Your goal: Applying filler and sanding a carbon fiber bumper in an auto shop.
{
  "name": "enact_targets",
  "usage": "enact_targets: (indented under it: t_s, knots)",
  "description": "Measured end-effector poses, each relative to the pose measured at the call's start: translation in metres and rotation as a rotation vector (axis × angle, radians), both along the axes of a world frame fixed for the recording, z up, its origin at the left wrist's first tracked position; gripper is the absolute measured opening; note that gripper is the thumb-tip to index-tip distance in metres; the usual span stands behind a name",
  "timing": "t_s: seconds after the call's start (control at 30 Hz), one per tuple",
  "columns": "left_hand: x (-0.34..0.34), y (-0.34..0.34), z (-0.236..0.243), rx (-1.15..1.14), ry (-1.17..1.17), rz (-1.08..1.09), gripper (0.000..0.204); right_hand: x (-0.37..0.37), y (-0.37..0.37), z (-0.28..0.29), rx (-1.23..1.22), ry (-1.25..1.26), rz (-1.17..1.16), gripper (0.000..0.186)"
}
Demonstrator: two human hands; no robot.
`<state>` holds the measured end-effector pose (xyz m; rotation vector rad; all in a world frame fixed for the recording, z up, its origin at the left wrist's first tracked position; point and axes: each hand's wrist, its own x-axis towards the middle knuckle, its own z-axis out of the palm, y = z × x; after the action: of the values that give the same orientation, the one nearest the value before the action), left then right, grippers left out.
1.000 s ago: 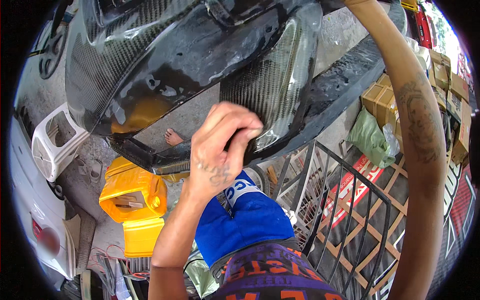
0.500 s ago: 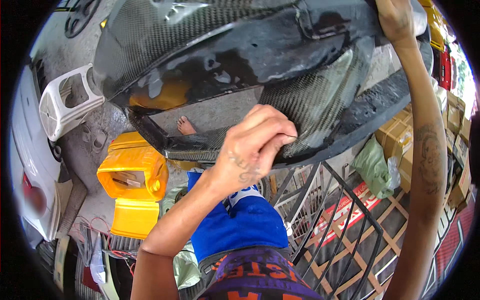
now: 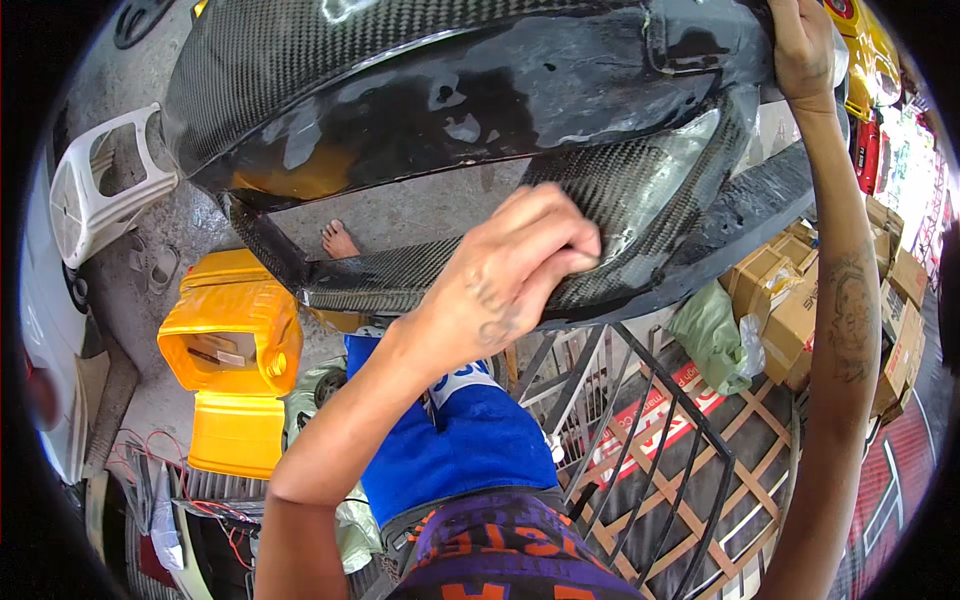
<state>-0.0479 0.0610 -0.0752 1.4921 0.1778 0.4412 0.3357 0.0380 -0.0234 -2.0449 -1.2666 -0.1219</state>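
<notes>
Grey concrete floor (image 3: 110, 75) lies beneath a glossy black carbon-fibre panel (image 3: 480, 105) held up ahead, long axis left to right, right end higher in view. The right hand (image 3: 803, 60) grasps that end; the left hand (image 3: 520, 265) curls at its lower part, grip unclear.

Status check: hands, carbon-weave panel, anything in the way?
Left hand pinched over carbon-weave panel, contents hidden. Right hand on its upper right edge. Panel part glossy black, part woven. Possible obstacle: black metal bars, just lower in view.
</notes>
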Motion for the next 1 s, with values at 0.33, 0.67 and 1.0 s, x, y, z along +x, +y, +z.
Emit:
enact_targets:
  t_s: [0.33,0.67,1.0]
  knots:
    - [0.0,0.006,0.003,0.145,-0.028,0.034,0.02,-0.073,0.01,0.042,-0.243,-0.17,0.279,0.042]
    - [0.009,0.003,0.002,0.097,-0.036,0.088,0.019,-0.07,0.006,0.055,-0.309,-0.077,0.189,0.041]
    - [-0.016,-0.005,0.006,-0.055,0.295,0.115,0.013,-0.053,0.008,0.038,-0.123,-0.147,0.363,0.04]
